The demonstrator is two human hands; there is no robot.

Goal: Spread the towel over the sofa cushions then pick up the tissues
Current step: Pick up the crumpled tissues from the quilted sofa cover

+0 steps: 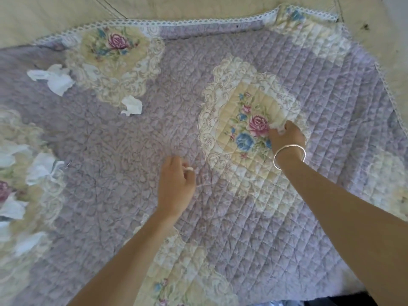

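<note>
Now R hand (287, 136) pinches tissue (277, 125) on towel (154, 133); L hand (176, 184) loosely curled, holding nothing.

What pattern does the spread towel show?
The towel is lilac quilted fabric with cream lace-edged medallions of pink and blue roses, seen in the head view.

One quilted lilac towel (154, 133) with rose patches is lying spread over one cream sofa (55, 12). Two bare hands are reaching across it, left hand (175, 186) and right hand (287, 138), with one silver bangle (287, 147) circling the right wrist. Crumpled white tissues are lying about: one large tissue (51, 78), one small tissue (132, 106), one pinched tissue (278, 124), and roughly four in a blurred left-edge cluster (42, 168).
</note>
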